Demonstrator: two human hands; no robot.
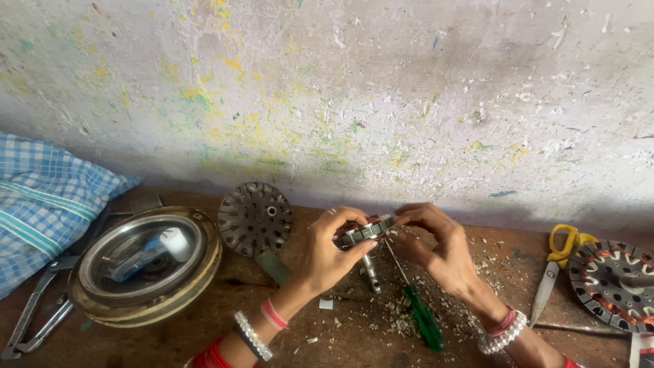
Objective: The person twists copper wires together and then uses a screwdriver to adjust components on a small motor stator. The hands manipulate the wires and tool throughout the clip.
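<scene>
Far left at nine o'clock: blue checked cloth (41, 204), metal pliers (34, 307), round metal motor cover (146, 266) on the counter (204, 334). Beside it, a bare slotted stator core (255, 218) leaning against the wall, unwound. Centre: left hand (327, 252) clamped on a small slotted stator core (364, 232), right hand (436, 249) pinching its rim at three o'clock. Below, green-handled screwdriver (419, 313) amid scraps. Far right: yellow-handled scissors (558, 266), copper-wound stator (613, 283) apparently finished. Held core seemingly bare yet.

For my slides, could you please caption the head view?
Two hands, left hand and right hand, hold a slotted metal stator core above a green-handled screwdriver.
</scene>
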